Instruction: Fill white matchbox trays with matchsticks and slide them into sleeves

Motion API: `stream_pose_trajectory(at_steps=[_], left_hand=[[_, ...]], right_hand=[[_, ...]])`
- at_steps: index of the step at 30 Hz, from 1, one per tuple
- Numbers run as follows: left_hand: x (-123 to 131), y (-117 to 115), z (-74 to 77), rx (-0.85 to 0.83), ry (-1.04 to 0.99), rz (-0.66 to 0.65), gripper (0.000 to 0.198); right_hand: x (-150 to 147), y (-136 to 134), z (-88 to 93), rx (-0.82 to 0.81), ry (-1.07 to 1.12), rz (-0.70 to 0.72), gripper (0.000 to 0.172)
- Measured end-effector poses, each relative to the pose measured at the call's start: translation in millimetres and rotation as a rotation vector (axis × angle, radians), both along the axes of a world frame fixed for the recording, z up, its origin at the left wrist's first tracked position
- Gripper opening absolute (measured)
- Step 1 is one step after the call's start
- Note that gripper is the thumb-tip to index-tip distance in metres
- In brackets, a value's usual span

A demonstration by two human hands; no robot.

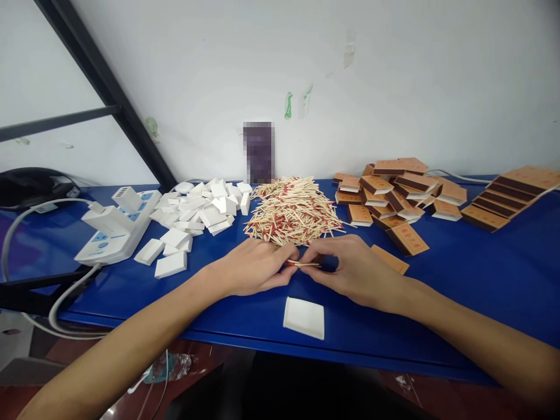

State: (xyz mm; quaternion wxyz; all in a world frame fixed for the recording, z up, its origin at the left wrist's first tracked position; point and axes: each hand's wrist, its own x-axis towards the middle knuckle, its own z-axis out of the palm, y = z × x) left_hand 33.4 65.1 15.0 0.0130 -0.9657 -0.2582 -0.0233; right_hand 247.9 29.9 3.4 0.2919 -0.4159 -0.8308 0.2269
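Note:
My left hand [256, 265] and my right hand [345, 268] meet over the blue table [481, 280], both pinched on a small bundle of matchsticks [304, 265] held between their fingertips. Just behind them lies a big heap of red-tipped matchsticks [293, 210]. A single white inner tray [304, 318] lies on the table in front of my hands. An orange matchbox sleeve [391, 258] lies flat beside my right hand.
A pile of white trays [196, 213] lies at the left, next to a white power strip [116, 230] with plugs and cables. Orange matchbox sleeves [394, 195] are heaped at the right, with a neat row [510, 195] farther right. A dark box [259, 153] leans against the wall.

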Motion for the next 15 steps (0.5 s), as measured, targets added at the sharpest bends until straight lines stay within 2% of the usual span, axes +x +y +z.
stream_pose_trajectory(at_steps=[4,7,9,12,15], left_hand=[[-12.1,1.9,10.5,-0.107,-0.159,0.029,0.036],[-17.3,-0.5,14.0,-0.309,-0.22,-0.08,0.046],[-15.9,-4.7,11.9,-0.388,-0.206,-0.152,0.053],[-9.5,-11.1,5.5,-0.355,-0.162,-0.19,0.054],[-4.2,-13.6,0.7,-0.282,-0.133,-0.21,0.044]], right_hand=[[12.9,4.9,7.3,-0.025,-0.005,-0.04,0.011],[22.9,5.0,16.2,-0.081,-0.008,-0.027,0.01],[25.2,0.4,22.9,-0.171,-0.014,0.039,0.01],[20.2,-11.0,29.2,-0.267,-0.044,0.185,0.008],[10.7,-20.5,27.7,-0.227,-0.123,0.269,0.011]])
